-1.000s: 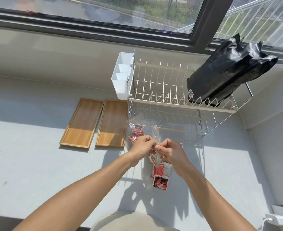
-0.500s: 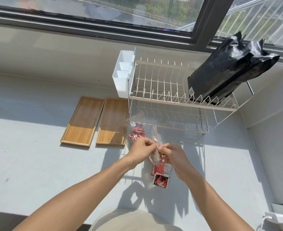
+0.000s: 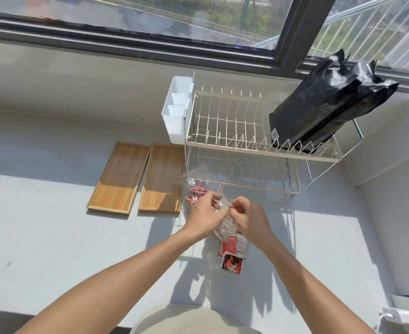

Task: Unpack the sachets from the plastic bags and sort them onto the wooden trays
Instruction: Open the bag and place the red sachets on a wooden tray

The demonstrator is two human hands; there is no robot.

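Both hands, left and right, pinch a thin, crinkly clear bag hanging long-way down with flat red sachets inside.

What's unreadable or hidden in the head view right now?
- Clear bag mouth: covered by left hand and right hand; open or sealed, cannot tell.
- Second bag: sachet count hidden by glare and the left hand.
- Sachets: print too small.
- Black bags: contents opaque.
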